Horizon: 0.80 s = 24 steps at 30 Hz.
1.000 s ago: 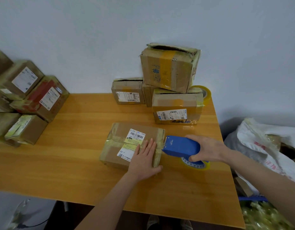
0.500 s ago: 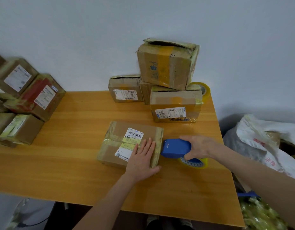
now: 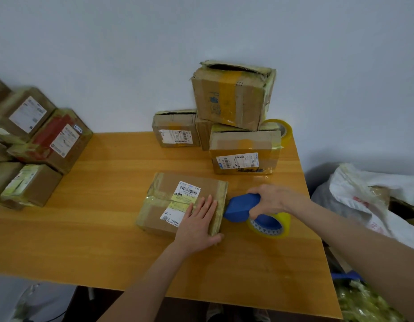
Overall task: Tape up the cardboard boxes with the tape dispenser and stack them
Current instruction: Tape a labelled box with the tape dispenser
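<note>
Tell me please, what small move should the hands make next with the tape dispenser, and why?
Probably the right hand should pull the tape dispenser leftwards over the top of the flat box. Its blue nose sits at the box's right edge, and the left hand presses flat on that box, holding it steady.

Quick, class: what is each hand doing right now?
Left hand: open, flat on the flat box.
Right hand: grips the tape dispenser.
</note>
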Each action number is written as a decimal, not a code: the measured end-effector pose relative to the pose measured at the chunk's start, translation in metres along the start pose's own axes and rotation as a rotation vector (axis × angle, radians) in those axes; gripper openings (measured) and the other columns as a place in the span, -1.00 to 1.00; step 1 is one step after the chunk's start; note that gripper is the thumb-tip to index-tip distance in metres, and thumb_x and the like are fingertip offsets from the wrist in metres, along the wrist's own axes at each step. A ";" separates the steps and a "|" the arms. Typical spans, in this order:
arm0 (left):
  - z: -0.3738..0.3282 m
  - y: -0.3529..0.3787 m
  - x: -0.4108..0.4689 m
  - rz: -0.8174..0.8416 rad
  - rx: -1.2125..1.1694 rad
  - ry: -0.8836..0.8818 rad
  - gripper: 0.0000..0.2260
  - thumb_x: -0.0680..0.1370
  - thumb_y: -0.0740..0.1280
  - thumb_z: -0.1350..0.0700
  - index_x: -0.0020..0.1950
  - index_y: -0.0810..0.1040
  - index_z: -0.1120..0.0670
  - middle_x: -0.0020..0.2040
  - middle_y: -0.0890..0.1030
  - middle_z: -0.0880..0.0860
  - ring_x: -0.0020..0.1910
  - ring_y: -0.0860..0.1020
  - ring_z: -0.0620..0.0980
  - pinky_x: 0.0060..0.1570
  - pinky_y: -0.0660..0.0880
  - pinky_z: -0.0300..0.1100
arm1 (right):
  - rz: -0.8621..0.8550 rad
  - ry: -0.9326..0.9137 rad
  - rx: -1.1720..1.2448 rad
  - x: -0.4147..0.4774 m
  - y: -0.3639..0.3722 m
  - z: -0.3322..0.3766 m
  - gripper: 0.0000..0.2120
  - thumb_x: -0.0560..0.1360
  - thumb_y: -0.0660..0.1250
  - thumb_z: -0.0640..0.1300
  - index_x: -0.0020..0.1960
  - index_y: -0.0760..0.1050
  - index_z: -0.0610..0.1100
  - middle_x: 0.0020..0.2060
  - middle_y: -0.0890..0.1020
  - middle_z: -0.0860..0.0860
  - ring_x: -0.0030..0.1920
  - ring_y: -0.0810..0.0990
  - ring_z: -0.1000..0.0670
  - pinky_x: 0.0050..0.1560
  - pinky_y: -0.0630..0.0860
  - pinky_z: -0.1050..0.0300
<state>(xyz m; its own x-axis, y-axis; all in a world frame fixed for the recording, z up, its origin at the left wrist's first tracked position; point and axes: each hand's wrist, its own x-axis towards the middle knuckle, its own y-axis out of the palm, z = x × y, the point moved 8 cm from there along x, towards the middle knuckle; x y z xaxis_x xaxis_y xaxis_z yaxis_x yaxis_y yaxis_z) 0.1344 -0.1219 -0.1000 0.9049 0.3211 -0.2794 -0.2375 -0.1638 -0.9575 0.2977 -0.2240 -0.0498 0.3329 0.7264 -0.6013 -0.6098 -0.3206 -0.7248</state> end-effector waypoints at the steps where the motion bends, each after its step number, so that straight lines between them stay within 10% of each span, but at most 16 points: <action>1: 0.000 -0.001 0.000 0.001 -0.006 0.003 -0.11 0.36 -0.10 -0.43 0.55 -0.29 -0.02 0.53 -0.31 -0.06 0.52 -0.30 -0.06 0.46 -0.32 -0.05 | -0.016 0.011 0.003 -0.002 0.001 0.001 -0.60 0.23 0.41 0.18 0.01 0.45 0.10 -0.17 0.56 0.08 -0.20 0.53 0.03 -0.25 0.45 0.11; 6: 0.018 -0.005 -0.012 0.033 -0.020 0.032 -0.10 0.30 -0.09 -0.40 0.51 -0.32 -0.04 0.50 -0.34 -0.12 0.48 -0.34 -0.12 0.51 -0.20 0.04 | -0.216 0.135 -0.129 -0.021 -0.016 -0.019 -0.61 0.30 0.37 0.14 0.06 0.41 0.03 -0.07 0.59 0.04 -0.13 0.55 -0.03 -0.22 0.51 0.10; 13: 0.019 -0.031 -0.015 -0.038 -0.147 -0.157 -0.21 0.45 0.21 -0.39 0.55 0.10 -0.01 0.57 0.04 -0.12 0.53 0.07 -0.07 0.51 -0.02 0.09 | -0.328 0.061 0.647 -0.024 -0.015 -0.013 -0.63 0.32 0.52 0.05 0.07 0.54 0.02 -0.08 0.62 0.04 -0.12 0.59 0.03 -0.13 0.54 0.09; 18: 0.006 -0.033 -0.006 -0.141 -0.014 -0.375 -0.32 0.59 0.11 -0.26 0.56 0.02 0.11 0.52 0.14 0.11 0.47 0.17 0.13 0.46 0.12 0.13 | -0.420 0.097 0.965 -0.023 0.002 -0.015 -0.61 0.38 0.52 -0.09 0.15 0.48 0.01 -0.01 0.57 0.04 -0.13 0.53 0.13 -0.11 0.48 0.13; 24: 0.017 -0.022 -0.018 -0.137 -0.015 -0.218 -0.42 0.63 0.15 0.07 0.58 -0.05 0.06 0.57 0.04 0.02 0.52 0.02 0.08 0.52 -0.04 0.04 | -0.456 0.112 1.106 -0.024 -0.001 -0.017 -0.52 0.42 0.50 -0.16 0.29 0.44 -0.07 -0.03 0.52 0.05 -0.16 0.49 0.15 -0.21 0.45 0.18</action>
<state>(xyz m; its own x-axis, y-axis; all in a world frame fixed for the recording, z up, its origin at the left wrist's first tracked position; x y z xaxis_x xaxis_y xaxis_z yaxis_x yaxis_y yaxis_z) 0.1174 -0.1080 -0.0752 0.8301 0.5348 -0.1582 -0.1115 -0.1188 -0.9866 0.3029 -0.2513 -0.0401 0.7060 0.5627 -0.4301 -0.6884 0.6879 -0.2301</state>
